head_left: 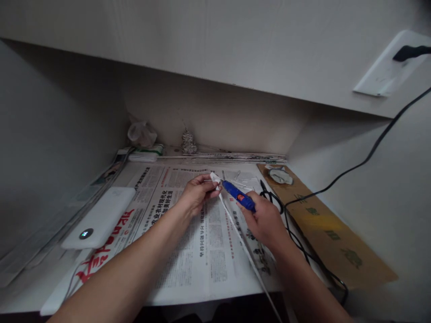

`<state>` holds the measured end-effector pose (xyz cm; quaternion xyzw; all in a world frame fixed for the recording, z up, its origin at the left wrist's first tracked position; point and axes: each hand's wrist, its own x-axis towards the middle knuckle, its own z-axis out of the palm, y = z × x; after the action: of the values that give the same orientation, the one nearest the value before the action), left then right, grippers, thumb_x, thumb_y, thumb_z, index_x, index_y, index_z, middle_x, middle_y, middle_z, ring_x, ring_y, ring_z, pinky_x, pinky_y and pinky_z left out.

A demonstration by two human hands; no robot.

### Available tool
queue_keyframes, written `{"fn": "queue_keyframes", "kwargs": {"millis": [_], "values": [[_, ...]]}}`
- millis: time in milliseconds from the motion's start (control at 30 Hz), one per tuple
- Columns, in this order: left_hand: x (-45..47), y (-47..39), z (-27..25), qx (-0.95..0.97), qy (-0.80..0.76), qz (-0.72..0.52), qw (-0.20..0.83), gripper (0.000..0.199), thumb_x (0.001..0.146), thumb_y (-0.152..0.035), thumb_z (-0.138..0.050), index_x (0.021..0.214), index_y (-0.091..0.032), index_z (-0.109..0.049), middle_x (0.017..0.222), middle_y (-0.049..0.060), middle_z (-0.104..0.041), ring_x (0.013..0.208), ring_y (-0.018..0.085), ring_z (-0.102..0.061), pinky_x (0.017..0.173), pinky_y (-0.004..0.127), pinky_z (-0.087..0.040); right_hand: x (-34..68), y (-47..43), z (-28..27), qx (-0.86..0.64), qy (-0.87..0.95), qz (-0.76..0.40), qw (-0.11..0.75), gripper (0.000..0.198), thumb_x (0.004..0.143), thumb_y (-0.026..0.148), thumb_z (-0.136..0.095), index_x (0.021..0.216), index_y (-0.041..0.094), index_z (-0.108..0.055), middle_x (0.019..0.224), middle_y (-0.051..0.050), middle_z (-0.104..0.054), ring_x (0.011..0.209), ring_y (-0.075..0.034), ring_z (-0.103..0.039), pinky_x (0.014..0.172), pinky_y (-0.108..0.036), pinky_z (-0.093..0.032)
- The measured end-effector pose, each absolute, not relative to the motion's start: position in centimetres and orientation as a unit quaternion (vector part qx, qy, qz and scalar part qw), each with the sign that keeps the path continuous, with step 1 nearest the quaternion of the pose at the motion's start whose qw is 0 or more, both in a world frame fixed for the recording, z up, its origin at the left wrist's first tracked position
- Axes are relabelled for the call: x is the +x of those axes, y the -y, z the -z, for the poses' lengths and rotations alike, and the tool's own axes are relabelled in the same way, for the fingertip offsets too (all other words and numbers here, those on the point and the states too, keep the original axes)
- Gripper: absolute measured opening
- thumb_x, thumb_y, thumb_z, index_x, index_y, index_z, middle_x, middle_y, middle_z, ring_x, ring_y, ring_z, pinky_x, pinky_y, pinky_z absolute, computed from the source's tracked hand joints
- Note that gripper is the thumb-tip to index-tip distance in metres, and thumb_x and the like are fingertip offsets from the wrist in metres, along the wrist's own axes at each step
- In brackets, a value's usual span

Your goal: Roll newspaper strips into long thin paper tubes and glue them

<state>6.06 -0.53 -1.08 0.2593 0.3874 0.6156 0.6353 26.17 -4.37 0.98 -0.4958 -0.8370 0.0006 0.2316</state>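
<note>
My left hand (201, 192) pinches a small white paper piece (214, 178) between thumb and fingertips. From that spot a long thin white paper strip (239, 231) runs down toward me, past the near edge. My right hand (264, 217) is wrapped round a blue glue gun (238, 195) with an orange mark on its side. The gun's nozzle points left, right beside the paper piece; whether they touch is hard to tell. Under both hands lies a printed newspaper sheet (182, 264). Black-handled scissors (269, 194) rest just beyond my right hand.
A white power bank (101, 215) lies at left. Cardboard (323, 220) with a crumpled white wad (280, 176) lies at right, crossed by a black cable (365, 157). At the back are thin paper sticks (235, 157), a gourd-shaped woven piece (188, 142) and a plastic bag (142, 133).
</note>
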Motion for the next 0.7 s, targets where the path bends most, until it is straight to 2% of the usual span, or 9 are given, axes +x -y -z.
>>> {"fn": "queue_keyframes", "kwargs": {"millis": [167, 333, 533, 633, 700], "values": [[6.1, 0.7, 0.7, 0.267, -0.379, -0.610, 0.643, 0.019, 0.070, 0.000, -0.064, 0.086, -0.010, -0.062, 0.076, 0.009, -0.067, 0.064, 0.014, -0.065, 0.055, 0.021, -0.056, 26.8, 4.9, -1.3, -0.520, 0.831, 0.073, 0.182, 0.012, 0.082, 0.020, -0.045, 0.092, 0.019, -0.051, 0.080, -0.007, -0.062, 0.077, -0.023, -0.056, 0.065, -0.029, -0.035], [6.1, 1.0, 0.1, 0.255, -0.374, -0.603, 0.656, 0.014, 0.072, 0.001, -0.061, 0.082, -0.008, -0.062, 0.076, 0.009, -0.067, 0.064, 0.014, -0.065, 0.055, 0.020, -0.056, 31.1, 6.3, -2.4, -0.567, 0.804, 0.136, 0.114, 0.026, 0.082, 0.022, -0.048, 0.107, 0.021, -0.054, 0.095, -0.010, -0.065, 0.084, -0.026, -0.059, 0.067, -0.033, -0.038], [6.2, 1.0, 0.1, 0.244, -0.371, -0.602, 0.663, 0.014, 0.072, 0.002, -0.061, 0.081, -0.008, -0.061, 0.076, 0.009, -0.067, 0.064, 0.014, -0.066, 0.058, 0.022, -0.057, 41.4, 6.6, -4.9, -0.639, 0.740, 0.209, -0.028, 0.023, 0.086, 0.025, -0.045, 0.106, 0.020, -0.057, 0.076, -0.010, -0.062, 0.074, -0.027, -0.058, 0.057, -0.032, -0.035], [6.3, 1.1, 0.0, 0.244, -0.367, -0.596, 0.671, 0.013, 0.072, 0.003, -0.061, 0.080, -0.008, -0.061, 0.077, 0.009, -0.067, 0.065, 0.014, -0.066, 0.059, 0.022, -0.057, 45.8, 5.3, -5.0, -0.635, 0.727, 0.254, -0.067, 0.029, 0.085, 0.032, -0.051, 0.107, 0.015, -0.058, 0.074, -0.014, -0.062, 0.074, -0.030, -0.057, 0.061, -0.035, -0.036], [6.4, 1.2, 0.0, 0.240, -0.369, -0.592, 0.676, 0.013, 0.072, 0.003, -0.060, 0.078, -0.008, -0.061, 0.077, 0.009, -0.067, 0.066, 0.014, -0.066, 0.060, 0.021, -0.057, 47.7, 3.9, -4.2, -0.622, 0.735, 0.262, -0.065, 0.038, 0.087, 0.032, -0.049, 0.117, 0.010, -0.055, 0.081, -0.018, -0.063, 0.079, -0.032, -0.056, 0.066, -0.038, -0.037]]}}
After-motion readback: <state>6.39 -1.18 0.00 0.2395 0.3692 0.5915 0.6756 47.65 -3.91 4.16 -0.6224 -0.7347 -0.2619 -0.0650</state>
